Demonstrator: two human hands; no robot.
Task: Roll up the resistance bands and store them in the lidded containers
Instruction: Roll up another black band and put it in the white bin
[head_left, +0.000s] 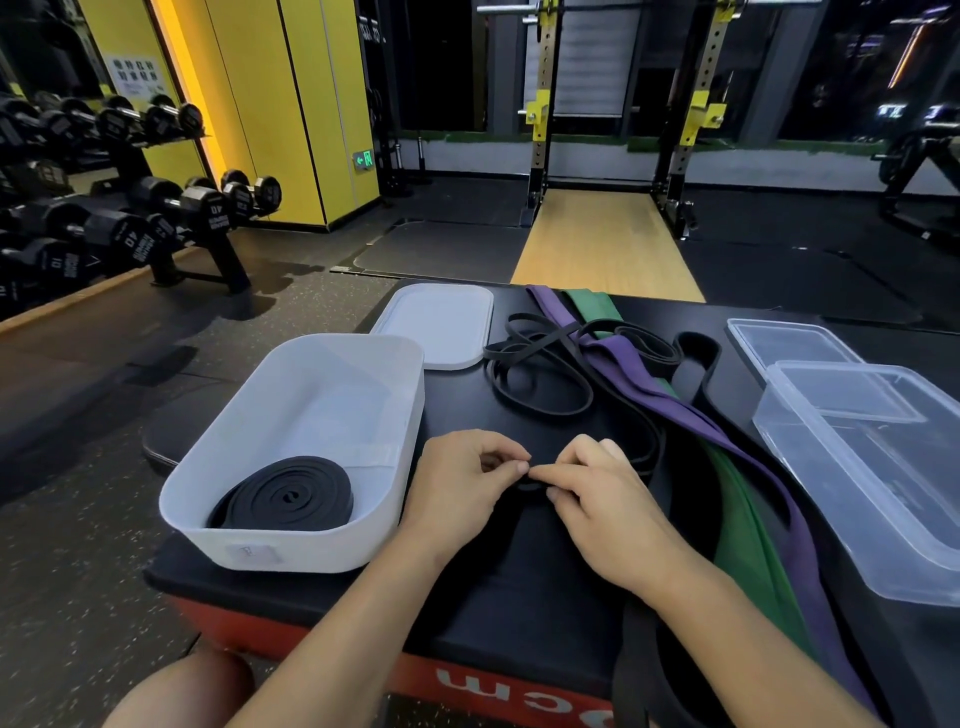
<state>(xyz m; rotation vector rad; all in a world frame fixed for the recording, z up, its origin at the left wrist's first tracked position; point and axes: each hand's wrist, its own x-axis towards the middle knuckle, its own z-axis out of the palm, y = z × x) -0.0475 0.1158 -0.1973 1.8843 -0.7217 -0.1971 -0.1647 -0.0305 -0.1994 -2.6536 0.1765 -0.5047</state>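
I see my left hand (460, 480) and right hand (592, 499) together at the near middle of the table (467, 613), fingertips pinched on the end of a black band (524, 486); against the dark top I can't trace it. Left, a white bin (311, 415) holds a rolled band (288, 499). Right, a clear box (872, 467) runs out of frame. Farther off lie loose bands (540, 374) and a lid (439, 325).

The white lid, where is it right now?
In the head view the white lid lies flat on the black platform, just behind the white container, left of the tangled black bands.
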